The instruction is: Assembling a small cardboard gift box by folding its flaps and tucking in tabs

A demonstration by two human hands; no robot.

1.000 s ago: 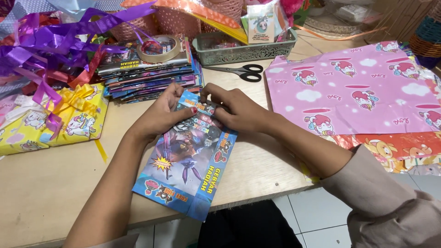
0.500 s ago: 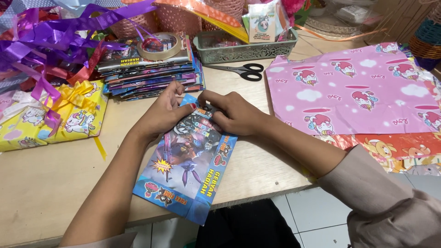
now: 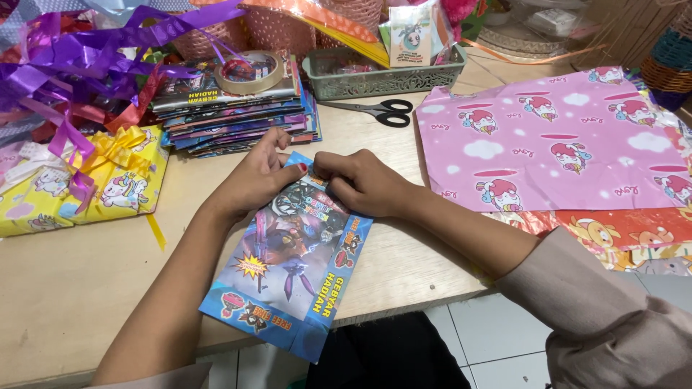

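While both hands meet at its far end, the blue packet [image 3: 292, 270] lies flat on the tabletop [image 3: 86, 288], its near end hanging slightly past the front edge. The left hand [image 3: 252, 176] pinches the packet's top corner between thumb and forefinger, the grip closed tight on that edge; the right hand [image 3: 360, 180] is curled over the same end, fingers folded down on it, so its grip is also shut on the packet. Held this way, the far end is pinned and worked from two sides while the tabletop bears the rest, which seems to keep the glossy sheet from sliding.

Behind the hands, toward the back edge, a stack of like packets [image 3: 231, 108] sits with a tape roll [image 3: 250, 72] on top, within easy reach. Scissors [image 3: 375, 112] lie closed just right of the stack, in front of a green tray [image 3: 382, 75] holding small items. Pink wrapping paper [image 3: 548, 137] is spread flat across the right side of the tabletop, overlapping an orange sheet [image 3: 620, 230] near the right front corner. At the left edge rests a yellow wrapped parcel [image 3: 79, 187] with a yellow bow [image 3: 119, 148], and purple ribbon [image 3: 79, 65] is heaped over the back left corner, apart from the hands.
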